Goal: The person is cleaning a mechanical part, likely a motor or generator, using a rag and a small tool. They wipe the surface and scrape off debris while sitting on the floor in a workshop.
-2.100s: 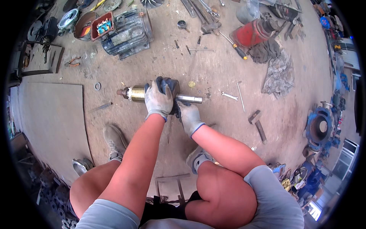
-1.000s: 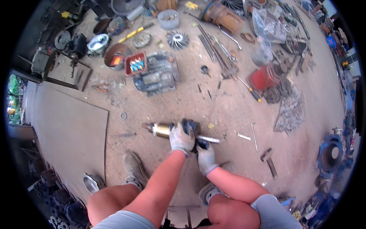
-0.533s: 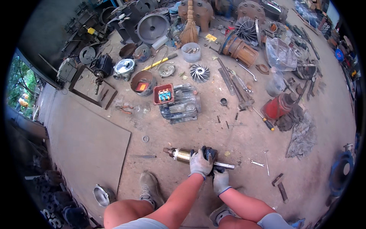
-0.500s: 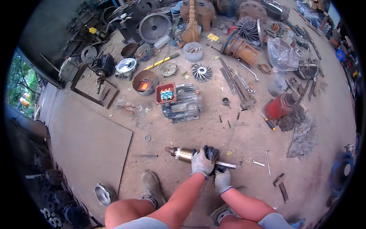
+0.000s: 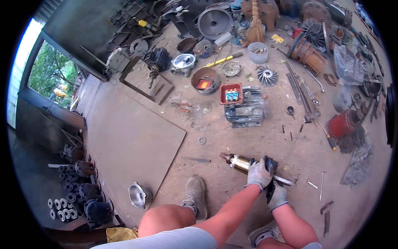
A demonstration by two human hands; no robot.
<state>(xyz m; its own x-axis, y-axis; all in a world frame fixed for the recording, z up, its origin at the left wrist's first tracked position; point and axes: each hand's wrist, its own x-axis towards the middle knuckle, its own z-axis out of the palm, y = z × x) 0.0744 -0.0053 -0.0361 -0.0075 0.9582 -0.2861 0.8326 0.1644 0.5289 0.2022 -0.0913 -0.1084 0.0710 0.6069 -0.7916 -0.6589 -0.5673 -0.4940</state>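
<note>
A motor rotor (image 5: 239,162) with a brassy core and a rusty far-left end lies low over the floor in front of me. My left hand (image 5: 259,173), in a grey work glove with dark fingers, is closed over it beside a dark block-like part (image 5: 272,164). A bare silver shaft (image 5: 283,180) sticks out to the right. Just below the shaft, my right hand (image 5: 276,195), gloved alike, is closed with its fingers curled against the rotor's near side. Its fingertips are partly hidden behind the left wrist and the shaft.
Beyond the rotor stands a finned motor housing (image 5: 246,112) with an open red terminal box (image 5: 231,94). A hammer (image 5: 326,218) and a small wrench (image 5: 312,184) lie at right. A metal end cover (image 5: 140,195) rests by a floor plate (image 5: 137,128). A red jack-like cylinder (image 5: 342,123) stands farther right.
The whole scene has shifted right and slightly up in the picture as my head turned left. Both hands keep their places on the rotor, with little visible change in grip.
</note>
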